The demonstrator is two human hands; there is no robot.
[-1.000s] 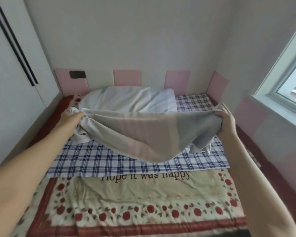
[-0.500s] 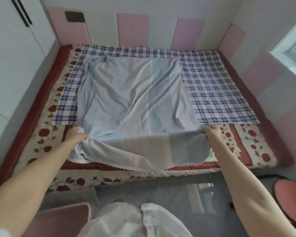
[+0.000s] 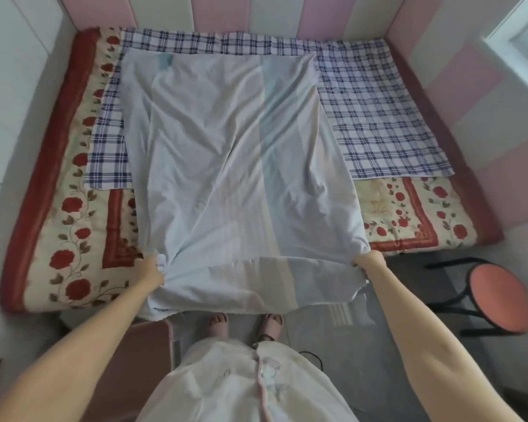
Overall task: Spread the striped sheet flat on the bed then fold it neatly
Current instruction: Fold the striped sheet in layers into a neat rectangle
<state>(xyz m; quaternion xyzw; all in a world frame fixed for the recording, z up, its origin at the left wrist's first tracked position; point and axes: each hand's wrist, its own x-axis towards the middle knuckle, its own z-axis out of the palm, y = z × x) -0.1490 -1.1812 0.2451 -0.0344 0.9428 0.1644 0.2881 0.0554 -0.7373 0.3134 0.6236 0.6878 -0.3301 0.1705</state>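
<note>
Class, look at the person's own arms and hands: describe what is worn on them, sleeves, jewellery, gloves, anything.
The left hand and right hand are ungloved, with no ring, watch or bracelet visible. The left forearm and right forearm are uncovered too; no sleeve reaches into view.

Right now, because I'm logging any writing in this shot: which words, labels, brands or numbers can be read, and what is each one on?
None: no word, label, brand or number can be read in the head view.
The striped sheet, checked cloth and floral quilt show only patterns.
The stitched motif on the pale garment is too blurred to tell whether it holds letters.
</note>
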